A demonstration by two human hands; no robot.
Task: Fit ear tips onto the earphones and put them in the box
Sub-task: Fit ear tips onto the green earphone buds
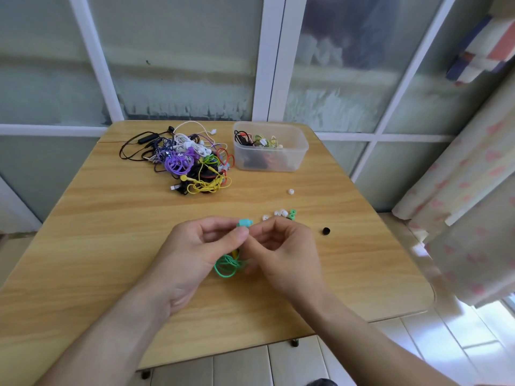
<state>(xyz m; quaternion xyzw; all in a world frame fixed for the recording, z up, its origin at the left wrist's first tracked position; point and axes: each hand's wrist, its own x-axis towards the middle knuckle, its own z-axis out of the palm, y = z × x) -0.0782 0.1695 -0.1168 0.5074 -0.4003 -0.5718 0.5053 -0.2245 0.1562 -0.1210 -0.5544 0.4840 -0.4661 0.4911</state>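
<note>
Nearest the camera, two bare forearms reach in over the wooden table (111, 218), and the hands meet above its middle. The left hand (195, 252) curls its fingers and pinches a teal earbud (245, 222) between thumb and forefinger, the bud poking up just past the fingertips. The right hand (284, 252) is curled too, its fingertips pressed against the left thumb right beside the earbud; whether it pinches an ear tip there cannot be told. Below and between the two hands hangs the coiled green cable (228, 266) of that earphone, its loops lying against the tabletop. Just beyond the hands sits a small cluster of loose ear tips (281, 213), white ones with two green ones at the right end. A single black ear tip (326, 231) lies apart to the right, and one white ear tip (291, 191) lies alone farther back. Farther still, on the left, is a tangled heap of earphones (192, 160) in black, white, purple, yellow, green and red. To its right stands a clear plastic box (295, 151), uncovered, with several coiled earphones inside. Behind the table are frosted window panes in white frames, and a patterned curtain (459, 190) hangs at the right.
</note>
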